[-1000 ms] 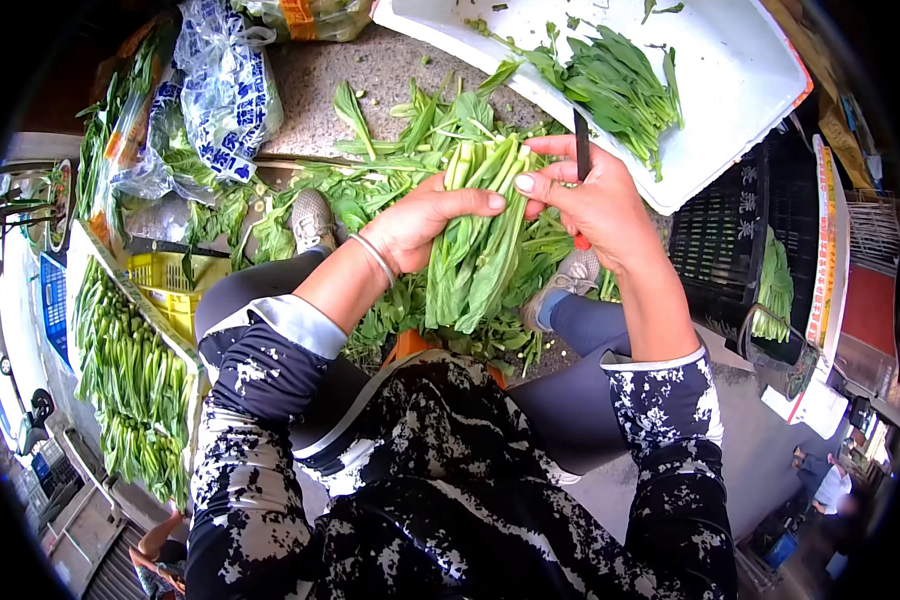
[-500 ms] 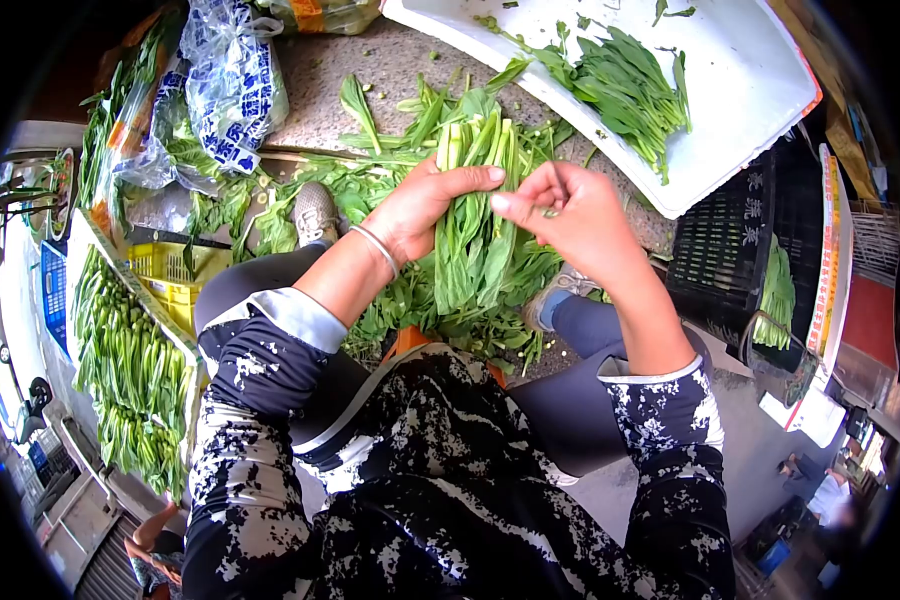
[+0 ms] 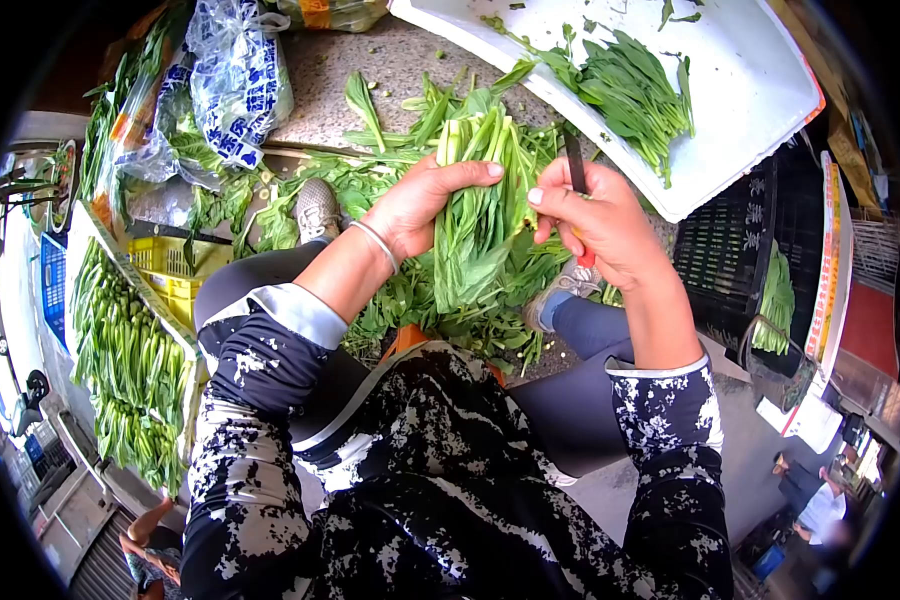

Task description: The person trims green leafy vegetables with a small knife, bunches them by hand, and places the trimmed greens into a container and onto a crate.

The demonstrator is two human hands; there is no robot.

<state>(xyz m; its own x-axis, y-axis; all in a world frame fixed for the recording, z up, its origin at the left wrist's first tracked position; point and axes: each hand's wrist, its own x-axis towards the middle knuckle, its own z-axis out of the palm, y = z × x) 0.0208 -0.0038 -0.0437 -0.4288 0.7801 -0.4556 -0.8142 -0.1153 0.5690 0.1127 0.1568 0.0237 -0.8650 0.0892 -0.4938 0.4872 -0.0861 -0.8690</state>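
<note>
Leafy greens (image 3: 470, 255) hang in a bunch at the center of the frame, stems (image 3: 455, 141) gripped in the left hand (image 3: 410, 207); the right hand (image 3: 610, 225) holds a knife (image 3: 574, 160) beside them. Likely light, limp and easily bruised, the bunch is best grasped by its firmer stems.

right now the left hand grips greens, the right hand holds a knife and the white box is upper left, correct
The white box is upper right, not left, in the head view; the left hand grips the greens and the right hand holds the knife.
</note>
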